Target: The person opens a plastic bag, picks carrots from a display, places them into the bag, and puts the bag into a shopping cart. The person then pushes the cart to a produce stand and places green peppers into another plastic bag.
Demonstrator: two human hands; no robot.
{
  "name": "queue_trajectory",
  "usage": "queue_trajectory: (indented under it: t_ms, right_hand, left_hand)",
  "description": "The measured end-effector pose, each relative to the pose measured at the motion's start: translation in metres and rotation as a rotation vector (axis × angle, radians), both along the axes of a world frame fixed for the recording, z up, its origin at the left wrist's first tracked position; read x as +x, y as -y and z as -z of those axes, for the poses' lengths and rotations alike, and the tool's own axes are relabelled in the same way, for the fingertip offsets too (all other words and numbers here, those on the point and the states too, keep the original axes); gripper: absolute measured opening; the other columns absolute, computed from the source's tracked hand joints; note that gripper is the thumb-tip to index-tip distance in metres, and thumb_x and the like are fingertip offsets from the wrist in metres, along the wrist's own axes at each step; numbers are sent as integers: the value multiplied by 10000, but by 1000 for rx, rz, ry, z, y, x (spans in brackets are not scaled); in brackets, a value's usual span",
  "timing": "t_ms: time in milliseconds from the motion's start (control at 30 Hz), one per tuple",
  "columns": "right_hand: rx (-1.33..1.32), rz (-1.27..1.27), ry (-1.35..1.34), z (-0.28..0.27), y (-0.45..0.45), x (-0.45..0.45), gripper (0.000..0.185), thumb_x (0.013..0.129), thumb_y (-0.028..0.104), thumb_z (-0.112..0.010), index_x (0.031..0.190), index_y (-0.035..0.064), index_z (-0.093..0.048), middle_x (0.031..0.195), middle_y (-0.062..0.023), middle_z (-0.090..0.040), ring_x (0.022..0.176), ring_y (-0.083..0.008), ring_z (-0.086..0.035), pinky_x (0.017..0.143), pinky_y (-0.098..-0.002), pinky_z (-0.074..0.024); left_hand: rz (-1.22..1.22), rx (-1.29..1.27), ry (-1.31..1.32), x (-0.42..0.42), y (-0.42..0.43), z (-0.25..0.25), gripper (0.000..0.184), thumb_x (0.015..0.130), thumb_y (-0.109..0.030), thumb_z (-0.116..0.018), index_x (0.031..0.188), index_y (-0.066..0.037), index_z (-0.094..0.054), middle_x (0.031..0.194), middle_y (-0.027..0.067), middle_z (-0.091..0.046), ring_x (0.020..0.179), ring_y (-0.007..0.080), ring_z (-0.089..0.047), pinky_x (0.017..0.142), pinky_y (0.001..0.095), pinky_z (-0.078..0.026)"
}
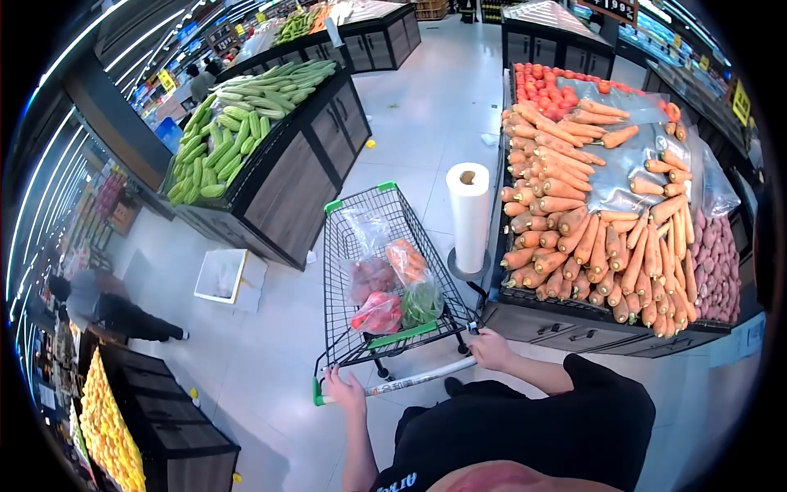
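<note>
A shopping cart (pixel 329 279) of black wire with green corners stands in front of me. My left hand (pixel 348 394) is around the left end of its handle (pixel 418 377), by the green corner piece. At the handle's right end, my right hand (pixel 491 350) is closed on it. Inside the cart lie clear plastic bags: one with carrots (pixel 407 261), one with leafy greens (pixel 421 305), one with dark reddish produce (pixel 370 279) and one with red produce (pixel 379 313).
Carrots (pixel 566 221), tomatoes (pixel 545 90) and purple tubers (pixel 715 271) fill the right stand. A plastic bag roll (pixel 469 217) stands beside it. Green gourds (pixel 229 148) lie on the left stand, near a white foam box (pixel 220 275). A person (pixel 106 303) is farther left; yellow fruit (pixel 106 418) sits lower left.
</note>
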State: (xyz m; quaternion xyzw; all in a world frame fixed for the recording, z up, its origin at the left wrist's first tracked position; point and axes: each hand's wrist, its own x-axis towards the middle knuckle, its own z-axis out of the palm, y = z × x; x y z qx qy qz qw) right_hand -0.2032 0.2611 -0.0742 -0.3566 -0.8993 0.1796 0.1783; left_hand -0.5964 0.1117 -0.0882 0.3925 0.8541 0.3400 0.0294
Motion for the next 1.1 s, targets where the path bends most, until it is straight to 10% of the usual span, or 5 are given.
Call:
queue_trajectory:
  t_ms: [233,333,433,767,1100]
  right_hand:
    - [-1591,-16,-1272,-68,-45,-204,644,1052,548,-329,1412,32,-465,1402,-96,-561,1275,-174,-520,1099,-355,-376]
    - [-991,208,-1208,-146,-62,-270,623,1052,482,-341,1446,11,-448,1506,-132,-453,1395,-233,-410,1158,-394,-292]
    - [-17,-49,-790,-176,-62,-297,508,1049,315,-372,1454,17,-444,1530,-180,-413,1459,-286,-334,1189,-459,-217]
    - [14,375,302,-12,-107,-277,397,933,384,-566,982,23,-722,1384,-170,-557,1289,-285,-516,981,-424,-455]
    - [-171,827,422,-29,-123,-285,463,895,391,-488,690,59,-737,687,-166,-697,700,-355,-703,683,-480,-551]
  left_hand:
    - [876,401,82,84,-155,-98,620,952,-318,-535,1466,0,-396,1488,207,-435,1415,375,-360,1173,478,-241]
    - [647,423,507,55,-208,-68,505,1054,-313,-362,1475,-36,-395,1474,180,-461,1400,327,-398,1164,443,-290]
    - [572,673,2103,-1,-223,-77,635,1061,-468,-359,1511,-22,-321,1520,157,-396,1401,268,-386,1160,400,-315]
    - [1096,-72,1201,-154,-179,-131,554,1080,-343,-403,808,50,-684,984,172,-733,989,259,-696,959,386,-501]
    - [386,-779,1147,-267,-79,120,497,1043,-435,-466,998,17,-667,1065,168,-713,984,232,-688,879,364,-535]
